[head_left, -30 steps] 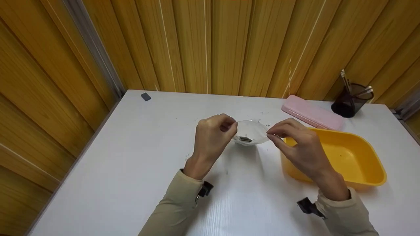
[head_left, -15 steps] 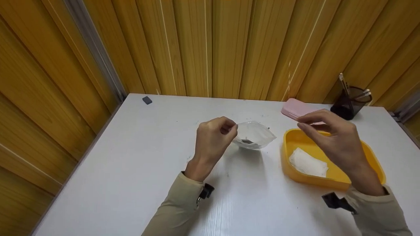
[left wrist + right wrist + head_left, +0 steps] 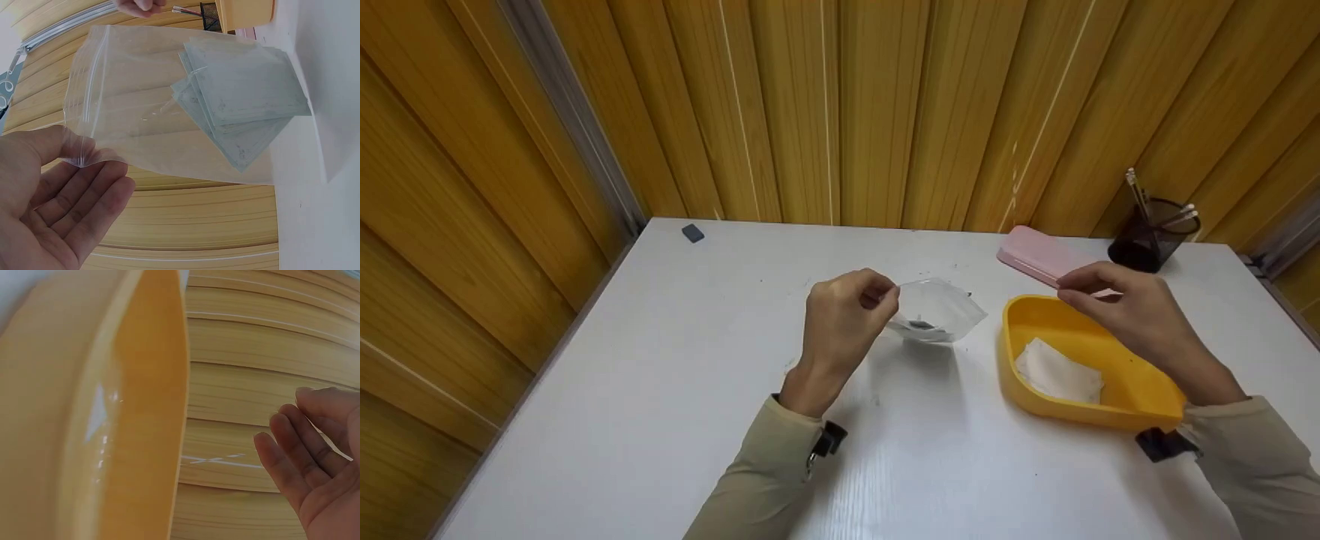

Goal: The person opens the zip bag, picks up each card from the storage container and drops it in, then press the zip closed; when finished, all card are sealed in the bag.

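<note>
My left hand [image 3: 840, 330] pinches the top edge of a clear zip bag [image 3: 949, 307], whose mouth gapes. In the left wrist view, a stack of thin, flat grey-green pieces [image 3: 247, 84] lies inside the bag [image 3: 135, 79]. The bag's bottom end meets the white table. My right hand [image 3: 1140, 319] hovers over the yellow basin [image 3: 1027, 397], apart from the bag. Its fingers are loosely bent with nothing visible between them, as the right wrist view of the hand [image 3: 320, 461] also shows. A white flat packet [image 3: 1057, 371] lies in the basin's left part.
Behind the basin lies a pink case [image 3: 1039, 253], partly hidden by my right hand. A dark mesh cup [image 3: 1147, 244] with several pencils stands at the back right. A small dark block [image 3: 693, 233] sits at the far left corner. Wood-look panels [image 3: 877, 112] rise behind the table.
My right hand has let go of the bag's right edge and moved right, over the basin. The white packet in the basin has come into view. My left hand stays on the bag.
</note>
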Motion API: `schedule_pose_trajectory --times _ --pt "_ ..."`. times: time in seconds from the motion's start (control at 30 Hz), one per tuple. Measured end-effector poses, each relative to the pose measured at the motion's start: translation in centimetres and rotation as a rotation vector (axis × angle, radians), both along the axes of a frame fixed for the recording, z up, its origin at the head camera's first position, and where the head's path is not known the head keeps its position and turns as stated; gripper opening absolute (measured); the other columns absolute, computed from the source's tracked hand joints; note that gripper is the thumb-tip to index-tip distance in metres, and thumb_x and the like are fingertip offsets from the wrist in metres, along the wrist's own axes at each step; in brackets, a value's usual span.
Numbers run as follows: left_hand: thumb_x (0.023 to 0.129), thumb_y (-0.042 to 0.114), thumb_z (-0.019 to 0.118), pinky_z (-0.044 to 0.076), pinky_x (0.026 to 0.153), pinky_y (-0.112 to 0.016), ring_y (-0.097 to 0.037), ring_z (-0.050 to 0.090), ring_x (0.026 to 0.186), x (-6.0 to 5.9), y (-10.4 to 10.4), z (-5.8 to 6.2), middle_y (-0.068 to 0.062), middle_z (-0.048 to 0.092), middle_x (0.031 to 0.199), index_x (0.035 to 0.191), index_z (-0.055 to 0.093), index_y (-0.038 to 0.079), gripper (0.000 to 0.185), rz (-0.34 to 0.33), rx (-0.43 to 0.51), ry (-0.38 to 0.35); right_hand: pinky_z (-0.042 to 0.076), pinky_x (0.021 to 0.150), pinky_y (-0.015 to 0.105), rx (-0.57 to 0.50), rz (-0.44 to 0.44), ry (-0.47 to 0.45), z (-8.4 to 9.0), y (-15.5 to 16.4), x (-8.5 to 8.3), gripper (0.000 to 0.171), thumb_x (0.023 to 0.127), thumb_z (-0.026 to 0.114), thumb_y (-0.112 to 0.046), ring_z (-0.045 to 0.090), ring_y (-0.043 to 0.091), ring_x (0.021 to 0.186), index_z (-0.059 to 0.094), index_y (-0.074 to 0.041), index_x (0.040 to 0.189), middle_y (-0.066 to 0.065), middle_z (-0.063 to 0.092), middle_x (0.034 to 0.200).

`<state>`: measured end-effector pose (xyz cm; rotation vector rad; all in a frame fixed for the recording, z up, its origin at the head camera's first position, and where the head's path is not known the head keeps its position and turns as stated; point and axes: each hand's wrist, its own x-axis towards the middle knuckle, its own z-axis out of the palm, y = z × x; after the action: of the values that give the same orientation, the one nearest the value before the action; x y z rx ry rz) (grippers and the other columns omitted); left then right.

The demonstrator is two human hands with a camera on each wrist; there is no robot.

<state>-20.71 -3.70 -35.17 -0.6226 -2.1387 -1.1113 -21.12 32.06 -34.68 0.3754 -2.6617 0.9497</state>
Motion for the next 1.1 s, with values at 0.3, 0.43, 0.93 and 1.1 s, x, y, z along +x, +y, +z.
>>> schedule_pose_trajectory --times 0.3,0.43,0.93,1.1 --pt "0.09 -0.001 0.078 0.056 0.064 -0.02 -0.013 0.07 0.067 0.1 -0.1 0.0 -0.004 0.075 0.077 0.086 0.079 0.003 0.006 -0.009 0.011 -0.018 0.056 0.08 0.015 0.082 0.021 -0.245 -3.7 0.8 -1.3 0.026 0.099 0.076 -0.007 0.068 0.037 0.102 0.072 0.004 0.122 0.021 0.073 0.116" --pt "0.09 -0.001 0.078 0.056 0.064 -0.02 -0.012 0.07 0.066 0.1 -0.1 0.0 -0.004 0.075 0.077 0.086 0.079 0.003 0.006 -0.003 0.008 -0.019 0.061 0.084 0.033 0.14 0.028 -0.315 -5.0 0.9 -1.7 0.03 0.097 0.078 -0.009 0.067 0.037 0.102 0.071 0.007 0.122 0.021 0.072 0.113" --pt "0.09 -0.002 0.078 0.057 0.065 -0.02 -0.013 0.071 0.066 0.0 -0.2 -0.1 -0.004 0.075 0.077 0.086 0.079 0.003 0.006 -0.011 0.0 -0.004 0.054 0.081 0.024 0.172 0.04 -0.48 -6.7 1.3 -2.3 0.048 0.089 0.089 -0.021 0.059 0.03 0.096 0.07 0.007 0.123 0.014 0.069 0.107" --pt "0.09 -0.001 0.078 0.056 0.065 -0.02 -0.013 0.071 0.066 0.0 -0.2 0.0 -0.004 0.075 0.077 0.086 0.079 0.003 0.006 -0.011 -0.003 -0.007 0.053 0.078 0.02 0.15 0.028 -0.494 -6.9 1.3 -2.1 0.042 0.089 0.089 -0.02 0.058 0.028 0.094 0.072 0.004 0.119 0.011 0.067 0.104"
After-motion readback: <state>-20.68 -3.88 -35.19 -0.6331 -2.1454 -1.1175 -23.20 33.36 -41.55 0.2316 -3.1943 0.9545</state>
